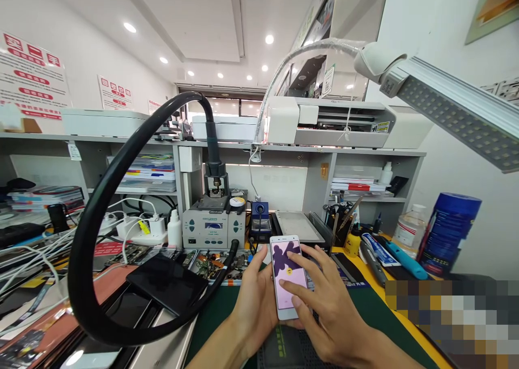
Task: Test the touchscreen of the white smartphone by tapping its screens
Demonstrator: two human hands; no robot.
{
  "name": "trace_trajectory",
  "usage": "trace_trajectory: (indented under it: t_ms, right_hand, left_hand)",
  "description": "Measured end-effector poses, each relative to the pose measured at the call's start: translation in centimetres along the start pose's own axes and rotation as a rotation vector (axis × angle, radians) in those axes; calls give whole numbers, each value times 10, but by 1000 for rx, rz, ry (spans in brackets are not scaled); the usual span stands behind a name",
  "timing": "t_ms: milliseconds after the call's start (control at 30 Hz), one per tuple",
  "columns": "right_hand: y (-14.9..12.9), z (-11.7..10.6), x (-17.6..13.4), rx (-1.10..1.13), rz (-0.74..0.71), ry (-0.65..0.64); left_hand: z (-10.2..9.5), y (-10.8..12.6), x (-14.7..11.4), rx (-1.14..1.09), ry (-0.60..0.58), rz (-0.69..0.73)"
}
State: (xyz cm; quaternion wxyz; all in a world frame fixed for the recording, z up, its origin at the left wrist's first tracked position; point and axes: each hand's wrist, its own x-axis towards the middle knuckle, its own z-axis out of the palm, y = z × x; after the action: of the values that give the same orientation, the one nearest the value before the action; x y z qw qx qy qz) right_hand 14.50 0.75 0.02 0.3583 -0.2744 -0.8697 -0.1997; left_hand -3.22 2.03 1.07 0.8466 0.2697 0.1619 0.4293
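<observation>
A white smartphone [283,269] rests upright in my left hand [255,296], whose thumb and palm close around its left edge and back. Its screen is lit pink, with dark purple shapes at the top and a small yellow mark in the middle. Over the phone's right side, my right hand [334,309] has its fingers spread, and two fingertips lie on or just above the glass; contact is hard to tell. Below both hands is a dark pad with green lettering [281,344] on the green work mat [375,309].
A thick black hose [81,250] loops across the left from the grey soldering station [213,228]. Phone parts and a black tablet-like panel [168,282] lie left. Bottles, a blue roll [450,234] and tools line the right. An LED lamp [458,104] hangs overhead.
</observation>
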Motion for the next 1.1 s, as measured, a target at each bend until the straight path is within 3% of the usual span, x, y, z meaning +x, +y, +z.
trace_trajectory:
  t_ms: [300, 633, 1100]
  right_hand:
    - [-3, -3, 2, 64, -50, -3]
    - [-6, -4, 2, 50, -44, -91]
    - [-8, -6, 2, 96, -78, -17]
  left_hand:
    - [-2, 1, -2, 23, 9, -8]
    - [1, 2, -1, 4, 40, 0]
    - [1, 3, -2, 11, 17, -2]
